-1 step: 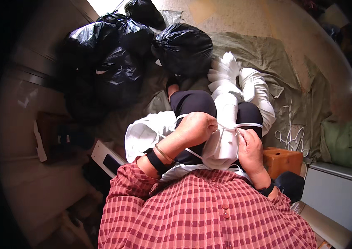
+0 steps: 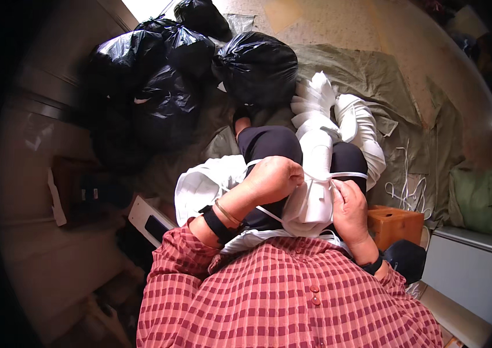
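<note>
Across my lap lies a long stack of white, soft-looking curved pieces (image 2: 317,152), nested one in another. A thin white cord (image 2: 347,174) runs around the stack near its close end, with a loop or knot on top. My left hand (image 2: 278,177) is closed in a pinch on the cord at the stack's left side. On the other side, my right hand (image 2: 349,204) pinches the cord with thumb and fingers, close against the stack. More white nested pieces (image 2: 205,182) rest by my left thigh. A second white stack (image 2: 362,130) lies beyond my right knee.
Full black plastic bags (image 2: 257,69) are piled at the far left on a greenish cloth (image 2: 362,66). To my right are a wooden box (image 2: 395,225), loose white cord (image 2: 411,191), a green bag (image 2: 478,197) and a grey box-like unit (image 2: 469,269).
</note>
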Tool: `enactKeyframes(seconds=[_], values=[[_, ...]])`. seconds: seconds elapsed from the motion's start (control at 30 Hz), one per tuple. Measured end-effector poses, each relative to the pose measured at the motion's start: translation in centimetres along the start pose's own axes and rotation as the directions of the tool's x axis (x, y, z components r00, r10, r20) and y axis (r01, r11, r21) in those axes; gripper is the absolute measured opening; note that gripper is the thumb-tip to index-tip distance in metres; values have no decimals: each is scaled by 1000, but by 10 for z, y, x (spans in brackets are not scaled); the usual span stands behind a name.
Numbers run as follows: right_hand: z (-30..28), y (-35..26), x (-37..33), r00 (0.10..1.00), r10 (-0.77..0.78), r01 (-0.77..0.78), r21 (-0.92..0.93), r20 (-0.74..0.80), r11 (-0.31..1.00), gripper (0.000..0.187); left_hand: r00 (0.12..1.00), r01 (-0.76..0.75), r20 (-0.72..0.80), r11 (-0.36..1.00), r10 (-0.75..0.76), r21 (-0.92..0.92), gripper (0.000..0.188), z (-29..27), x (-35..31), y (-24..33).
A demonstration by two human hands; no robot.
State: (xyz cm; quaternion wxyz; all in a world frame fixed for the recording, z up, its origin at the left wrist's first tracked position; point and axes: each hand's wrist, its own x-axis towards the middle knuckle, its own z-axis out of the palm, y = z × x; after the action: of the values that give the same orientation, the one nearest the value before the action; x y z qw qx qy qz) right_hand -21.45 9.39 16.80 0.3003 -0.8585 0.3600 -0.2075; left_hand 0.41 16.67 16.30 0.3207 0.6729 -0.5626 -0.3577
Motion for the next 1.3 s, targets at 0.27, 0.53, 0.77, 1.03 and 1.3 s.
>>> enactKeyframes(seconds=[0.27,0.53,0.77,1.03,1.3], values=[[1,4,6,1000,-11,11,1,-11,1000,18,992,-76,117,959,45,273,12,5,12,13],[-10,-7,25,999,-39,39,-1,27,999,25,977,118,-203,953,-61,280,19,27,-18,47],[-11,-1,27,983,-151,148,39,102,988,21,976,60,-217,988,-27,145,12,29,-13,23],[-18,-8,37,947,-223,274,-217,231,937,13,972,5,-235,994,21,110,14,27,-17,25],[-58,-30,54,782,-470,-177,869,409,462,3,948,-233,316,736,27,636,19,5,6,47]])
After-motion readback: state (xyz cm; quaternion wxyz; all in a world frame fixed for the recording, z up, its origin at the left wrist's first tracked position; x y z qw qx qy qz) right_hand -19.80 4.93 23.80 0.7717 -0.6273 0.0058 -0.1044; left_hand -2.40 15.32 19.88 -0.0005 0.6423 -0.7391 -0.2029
